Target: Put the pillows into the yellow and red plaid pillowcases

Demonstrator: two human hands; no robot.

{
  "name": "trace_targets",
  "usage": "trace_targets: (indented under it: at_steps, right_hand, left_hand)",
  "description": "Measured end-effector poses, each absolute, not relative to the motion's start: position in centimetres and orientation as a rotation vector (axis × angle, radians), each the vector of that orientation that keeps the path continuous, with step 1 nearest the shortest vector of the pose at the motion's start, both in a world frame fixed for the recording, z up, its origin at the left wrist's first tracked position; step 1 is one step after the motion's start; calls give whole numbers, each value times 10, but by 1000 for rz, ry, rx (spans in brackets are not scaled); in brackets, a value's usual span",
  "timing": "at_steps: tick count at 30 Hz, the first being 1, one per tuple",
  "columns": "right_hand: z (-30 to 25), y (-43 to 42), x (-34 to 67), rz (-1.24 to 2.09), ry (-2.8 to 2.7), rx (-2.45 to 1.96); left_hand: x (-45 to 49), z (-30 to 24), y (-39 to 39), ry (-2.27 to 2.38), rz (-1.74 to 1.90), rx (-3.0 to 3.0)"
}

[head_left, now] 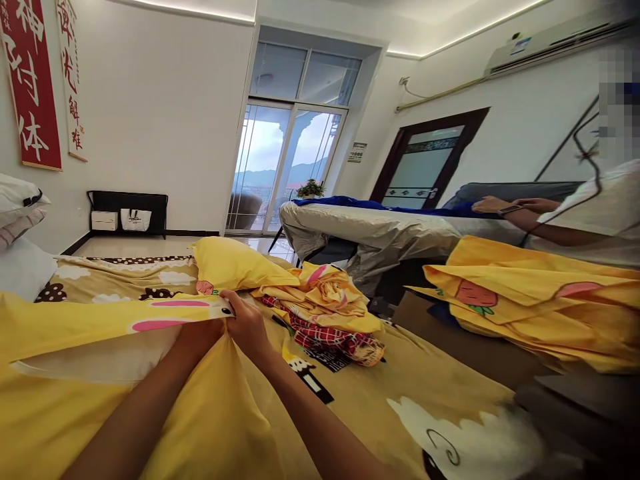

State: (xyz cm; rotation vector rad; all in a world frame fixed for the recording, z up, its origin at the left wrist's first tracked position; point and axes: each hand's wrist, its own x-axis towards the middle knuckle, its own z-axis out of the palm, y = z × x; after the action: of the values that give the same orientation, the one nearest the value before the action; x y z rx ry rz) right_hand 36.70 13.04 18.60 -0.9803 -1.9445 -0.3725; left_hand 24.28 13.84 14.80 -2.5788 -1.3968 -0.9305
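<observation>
Head view: right hand point(249, 325) has its grip pinched shut on the hem of the yellow cover point(210, 413), spread over the bed's point(400, 373) near left corner. Left forearm point(165, 387) goes under the flap, left hand hidden, can't tell its grip. The cloth looks light and floppy; best grabbed at the hem or corners.
</observation>
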Motion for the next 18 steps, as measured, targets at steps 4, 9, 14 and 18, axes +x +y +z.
trace_targets:
  at_steps: [4, 9, 14, 18]
  right_hand:
    - [184, 132, 370, -370, -1914, -949]
    - [184, 130, 370, -326, -1899, -988]
    - [186, 129, 369, -263, -1870, -1025]
    - [188, 125, 367, -142, -1845, -1012]
  left_hand:
    - [246, 149, 139, -1630, -986, -2345]
    - [244, 144, 139, -1658, -918, -2315]
    - [241, 124, 151, -1523, -807, -2474]
    - [246, 113, 165, -1603, -720, -2578]
